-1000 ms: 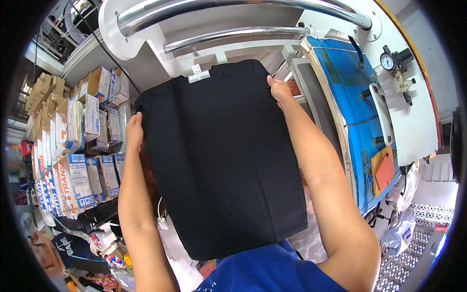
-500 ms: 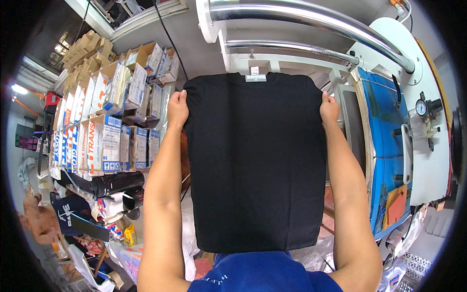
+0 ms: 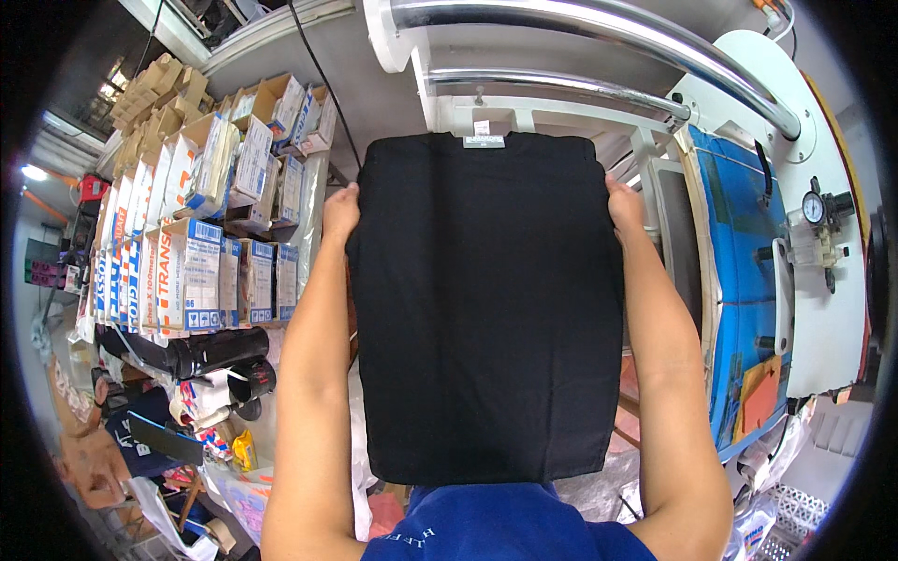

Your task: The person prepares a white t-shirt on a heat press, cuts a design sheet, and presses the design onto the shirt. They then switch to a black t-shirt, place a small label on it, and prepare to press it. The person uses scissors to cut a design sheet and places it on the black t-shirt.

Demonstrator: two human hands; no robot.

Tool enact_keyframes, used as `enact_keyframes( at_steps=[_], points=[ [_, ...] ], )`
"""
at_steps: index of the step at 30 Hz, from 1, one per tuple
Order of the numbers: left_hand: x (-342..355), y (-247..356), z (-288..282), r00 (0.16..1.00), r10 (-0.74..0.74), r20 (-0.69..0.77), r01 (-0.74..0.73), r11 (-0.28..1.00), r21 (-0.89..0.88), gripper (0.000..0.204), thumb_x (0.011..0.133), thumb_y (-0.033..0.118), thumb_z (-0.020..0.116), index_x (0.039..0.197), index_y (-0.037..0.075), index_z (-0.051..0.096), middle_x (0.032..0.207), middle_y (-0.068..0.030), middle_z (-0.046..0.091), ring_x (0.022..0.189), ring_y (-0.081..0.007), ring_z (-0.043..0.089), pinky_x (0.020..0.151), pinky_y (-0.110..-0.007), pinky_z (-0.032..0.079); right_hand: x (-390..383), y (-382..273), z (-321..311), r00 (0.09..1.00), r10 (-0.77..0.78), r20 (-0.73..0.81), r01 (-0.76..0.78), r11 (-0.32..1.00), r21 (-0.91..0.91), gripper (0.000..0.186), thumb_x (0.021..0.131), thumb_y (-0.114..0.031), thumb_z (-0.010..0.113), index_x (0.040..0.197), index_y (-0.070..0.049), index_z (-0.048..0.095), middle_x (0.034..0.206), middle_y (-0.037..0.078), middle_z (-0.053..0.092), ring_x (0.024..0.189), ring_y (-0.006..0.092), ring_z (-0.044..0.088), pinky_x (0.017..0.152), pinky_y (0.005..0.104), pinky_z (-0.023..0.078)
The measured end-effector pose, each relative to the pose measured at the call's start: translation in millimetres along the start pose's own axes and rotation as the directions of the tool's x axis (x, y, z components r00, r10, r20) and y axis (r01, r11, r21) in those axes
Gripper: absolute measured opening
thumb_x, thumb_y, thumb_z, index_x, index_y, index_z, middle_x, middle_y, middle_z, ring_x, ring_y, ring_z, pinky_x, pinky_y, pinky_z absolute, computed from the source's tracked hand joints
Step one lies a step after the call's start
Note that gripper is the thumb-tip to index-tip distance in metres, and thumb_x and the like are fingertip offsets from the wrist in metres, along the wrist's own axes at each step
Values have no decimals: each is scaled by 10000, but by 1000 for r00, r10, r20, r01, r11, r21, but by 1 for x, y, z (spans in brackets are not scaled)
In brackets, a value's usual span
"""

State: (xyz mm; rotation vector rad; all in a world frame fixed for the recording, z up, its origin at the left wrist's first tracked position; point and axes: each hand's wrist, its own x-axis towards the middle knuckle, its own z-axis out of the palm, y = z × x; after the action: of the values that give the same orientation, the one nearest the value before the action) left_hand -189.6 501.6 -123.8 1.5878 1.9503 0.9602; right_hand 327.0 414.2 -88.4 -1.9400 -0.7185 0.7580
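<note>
A black T-shirt [image 3: 486,309] is spread flat in front of me, its collar with a grey label [image 3: 484,142] at the far end. My left hand [image 3: 341,211] is closed on its left edge, a little below the shoulder. On the opposite edge, my right hand [image 3: 625,203] grips the shirt at about the same height. The fingers of both hands are mostly hidden behind the fabric. The hem hangs close to my body, over my blue shirt [image 3: 486,524]. Whether the T-shirt rests on anything beneath cannot be seen.
A white-framed machine with chrome bars [image 3: 561,82] stands beyond the shirt. To the right are a blue padded panel [image 3: 744,224] and a pressure gauge [image 3: 813,207]. Stacked cardboard boxes [image 3: 192,271] fill the left. Another person [image 3: 94,463] is at the lower left.
The T-shirt has shifted slightly left and away from me. Its sleeve corners, which stuck out beside my hands, are now folded behind, so the shoulder outline is straighter.
</note>
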Motion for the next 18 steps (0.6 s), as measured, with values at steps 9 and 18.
enact_keyframes(
  at_steps=[9,18],
  points=[
    [3,-1,8,995,-102,4,102,995,-3,471,970,434,572,974,-11,725,899,-205,721,913,-356,684,822,-417,493,2,-7,-9,1000,5,6,-3,972,-236,428,928,-441,647,1054,-37,705,1014,230,696,964,341,663,870,406,494],
    [-303,29,-136,923,-154,353,239,948,-210,303,989,215,602,1159,-36,613,1004,-84,672,909,-147,613,846,-297,492,-297,70,-120,987,-162,10,141,820,-555,353,953,-291,644,1094,31,621,851,177,679,787,304,658,763,399,509]
  ],
)
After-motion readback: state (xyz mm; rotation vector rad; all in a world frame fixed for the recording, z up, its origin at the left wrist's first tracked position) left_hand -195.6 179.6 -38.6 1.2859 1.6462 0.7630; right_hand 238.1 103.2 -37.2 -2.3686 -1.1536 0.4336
